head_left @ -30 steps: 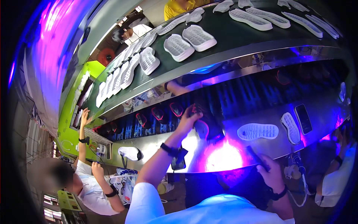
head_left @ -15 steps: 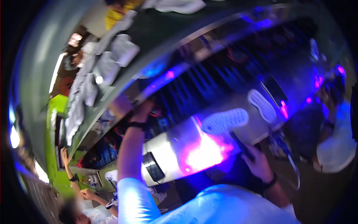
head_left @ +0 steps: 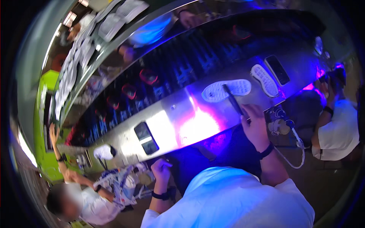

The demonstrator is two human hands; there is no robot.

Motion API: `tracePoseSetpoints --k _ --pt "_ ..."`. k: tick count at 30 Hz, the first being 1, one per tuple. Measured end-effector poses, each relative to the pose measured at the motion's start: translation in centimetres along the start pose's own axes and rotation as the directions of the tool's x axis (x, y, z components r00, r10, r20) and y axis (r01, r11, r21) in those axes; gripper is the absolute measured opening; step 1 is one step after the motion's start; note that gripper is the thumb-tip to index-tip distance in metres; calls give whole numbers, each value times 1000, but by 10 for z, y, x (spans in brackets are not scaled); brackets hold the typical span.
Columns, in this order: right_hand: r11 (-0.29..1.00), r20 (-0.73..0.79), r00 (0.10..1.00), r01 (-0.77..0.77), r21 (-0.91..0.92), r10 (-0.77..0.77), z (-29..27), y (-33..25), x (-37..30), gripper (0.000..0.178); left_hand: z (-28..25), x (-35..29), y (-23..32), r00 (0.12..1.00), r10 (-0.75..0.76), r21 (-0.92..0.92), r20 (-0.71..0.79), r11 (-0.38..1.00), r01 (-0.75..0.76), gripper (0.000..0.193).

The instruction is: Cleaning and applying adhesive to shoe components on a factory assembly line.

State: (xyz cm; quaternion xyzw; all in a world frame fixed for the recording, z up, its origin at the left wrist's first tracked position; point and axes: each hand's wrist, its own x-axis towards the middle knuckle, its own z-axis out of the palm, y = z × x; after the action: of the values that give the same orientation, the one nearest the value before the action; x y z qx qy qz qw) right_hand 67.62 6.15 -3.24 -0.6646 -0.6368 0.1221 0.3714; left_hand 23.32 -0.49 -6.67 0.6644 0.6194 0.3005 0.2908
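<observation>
My right hand [head_left: 254, 123] is closed around a slim black stick-like tool [head_left: 235, 102], whose exact kind I cannot make out. Its far end lies over a white shoe sole [head_left: 213, 91] with a studded pattern, flat on the metal bench [head_left: 167, 102]. Down near my lap, just off the bench edge, my left hand [head_left: 161, 170] has its fingers curled in; anything inside them is hidden. A second white sole [head_left: 265, 80] rests to the right of the first one.
A dark phone [head_left: 276, 70] lies beyond the second sole, another dark device [head_left: 146, 138] at left. Behind the bench runs a rack with blue and red pieces [head_left: 182, 68]. Co-workers [head_left: 91, 201] [head_left: 336, 129] sit on both sides. A white cable [head_left: 298, 144] hangs right.
My left hand has come back from the rack to my lap. My right hand has moved up and forward, bringing the black tool over the sole.
</observation>
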Motion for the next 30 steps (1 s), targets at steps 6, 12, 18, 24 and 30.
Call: tracePoseSetpoints --k 6,12,18,24,30 --pt "1000 6 1000 24 -3 -24 9 -36 -53 15 2 -20 1 993 117 103 3 988 -117 13" --pt "994 245 969 19 108 -45 13 -65 -95 10 10 11 5 975 -49 -348 -217 937 -31 16" --pt "992 261 965 -52 113 21 9 -81 -105 15 16 96 43 986 -54 -412 -161 911 -18 17" --pt "999 303 953 20 49 -34 1 -80 -110 20 68 124 -2 988 48 -302 -146 949 -91 21" --pt "998 225 973 -58 2 56 8 -31 -132 14 74 105 -5 995 -88 -519 -54 854 47 19"
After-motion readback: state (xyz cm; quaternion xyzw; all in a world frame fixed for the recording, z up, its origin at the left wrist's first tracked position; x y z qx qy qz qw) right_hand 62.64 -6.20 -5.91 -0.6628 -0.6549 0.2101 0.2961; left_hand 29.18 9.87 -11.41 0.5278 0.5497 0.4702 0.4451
